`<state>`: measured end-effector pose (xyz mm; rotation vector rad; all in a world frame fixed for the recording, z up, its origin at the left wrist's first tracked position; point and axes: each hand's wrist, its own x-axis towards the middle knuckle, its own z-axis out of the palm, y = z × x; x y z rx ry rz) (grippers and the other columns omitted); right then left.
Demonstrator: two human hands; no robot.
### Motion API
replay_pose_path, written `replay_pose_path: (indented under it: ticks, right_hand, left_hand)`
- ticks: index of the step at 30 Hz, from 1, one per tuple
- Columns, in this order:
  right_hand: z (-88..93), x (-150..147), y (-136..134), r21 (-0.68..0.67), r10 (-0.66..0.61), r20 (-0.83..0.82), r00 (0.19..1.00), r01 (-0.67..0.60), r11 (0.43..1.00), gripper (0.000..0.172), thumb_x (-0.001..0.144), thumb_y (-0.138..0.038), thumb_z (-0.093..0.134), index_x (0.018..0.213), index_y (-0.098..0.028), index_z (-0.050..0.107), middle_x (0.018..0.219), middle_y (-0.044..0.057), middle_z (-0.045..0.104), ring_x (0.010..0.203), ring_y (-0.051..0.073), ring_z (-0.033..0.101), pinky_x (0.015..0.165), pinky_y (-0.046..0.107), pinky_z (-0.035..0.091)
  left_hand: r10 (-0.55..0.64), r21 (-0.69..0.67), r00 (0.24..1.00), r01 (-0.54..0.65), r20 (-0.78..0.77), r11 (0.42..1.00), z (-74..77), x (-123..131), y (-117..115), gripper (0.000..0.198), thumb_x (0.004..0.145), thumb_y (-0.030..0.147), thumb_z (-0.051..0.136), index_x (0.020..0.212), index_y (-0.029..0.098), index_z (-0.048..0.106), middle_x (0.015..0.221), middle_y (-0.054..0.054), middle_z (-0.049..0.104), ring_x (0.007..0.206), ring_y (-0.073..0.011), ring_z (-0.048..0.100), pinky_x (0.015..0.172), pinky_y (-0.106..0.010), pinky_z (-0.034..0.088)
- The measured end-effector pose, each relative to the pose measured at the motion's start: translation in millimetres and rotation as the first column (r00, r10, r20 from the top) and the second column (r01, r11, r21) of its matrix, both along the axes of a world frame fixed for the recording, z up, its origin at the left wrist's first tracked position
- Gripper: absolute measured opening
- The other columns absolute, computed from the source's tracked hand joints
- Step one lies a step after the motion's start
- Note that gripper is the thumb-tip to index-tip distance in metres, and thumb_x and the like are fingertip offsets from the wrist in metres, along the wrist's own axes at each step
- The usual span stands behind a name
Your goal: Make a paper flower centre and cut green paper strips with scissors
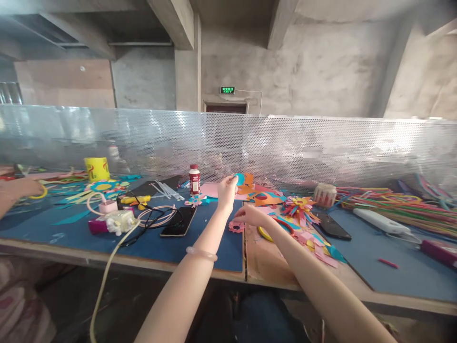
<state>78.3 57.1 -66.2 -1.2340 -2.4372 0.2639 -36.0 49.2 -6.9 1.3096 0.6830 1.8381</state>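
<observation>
My left hand (227,191) is raised over the table, its fingers pinching a round blue paper piece (239,179). Lower and to the right, my right hand (251,216) bends down with its fingertips at a pink paper flower (236,227) that has a dark centre. Those fingers look closed on the flower's upper edge, though the exact grip is partly hidden. Orange paper with cut-out holes (266,197) lies behind my right hand. Close to my right forearm are scissors with yellow and orange handles (264,234) and a many-coloured paper flower (298,206).
A red bottle (194,179), a phone (179,222) and tangled cables (152,216) with a power strip (120,221) stand left. Right are another phone (332,226), a glass jar (324,195) and coloured strips (385,202). Another person's hand (24,189) holds yellow-handled scissors. Perforated metal panels (303,147) edge the back.
</observation>
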Motion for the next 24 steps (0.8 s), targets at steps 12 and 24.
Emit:
replay_pose_path:
  ticks: [12, 24]
  right_hand:
    - [10.4, 33, -17, 0.461, -0.112, -0.261, 0.959, 0.226, 0.858, 0.012, 0.084, -0.022, 0.053, 0.078, -0.016, 0.062, 0.095, 0.010, 0.057, 0.096, 0.024, 0.049, 0.085, 0.041, 0.040]
    - [17.4, 34, -30, 0.637, -0.006, -0.455, 0.890, 0.330, 0.697, 0.018, 0.089, -0.028, 0.044, 0.082, -0.021, 0.059, 0.083, 0.006, 0.055, 0.085, 0.020, 0.050, 0.078, 0.033, 0.042]
  left_hand:
    - [0.103, 0.001, 0.994, -0.103, 0.038, 0.995, 1.3, 1, -4, 0.019, 0.070, 0.036, 0.061, 0.074, 0.017, 0.062, 0.041, 0.008, 0.037, 0.038, -0.0062, 0.033, 0.038, -0.018, 0.023]
    - [0.091, -0.192, 0.995, -0.096, -0.034, 0.977, -12.8, -5, 10, 0.010, 0.068, 0.025, 0.064, 0.070, 0.015, 0.066, 0.058, 0.000, 0.061, 0.055, -0.0118, 0.056, 0.048, -0.020, 0.040]
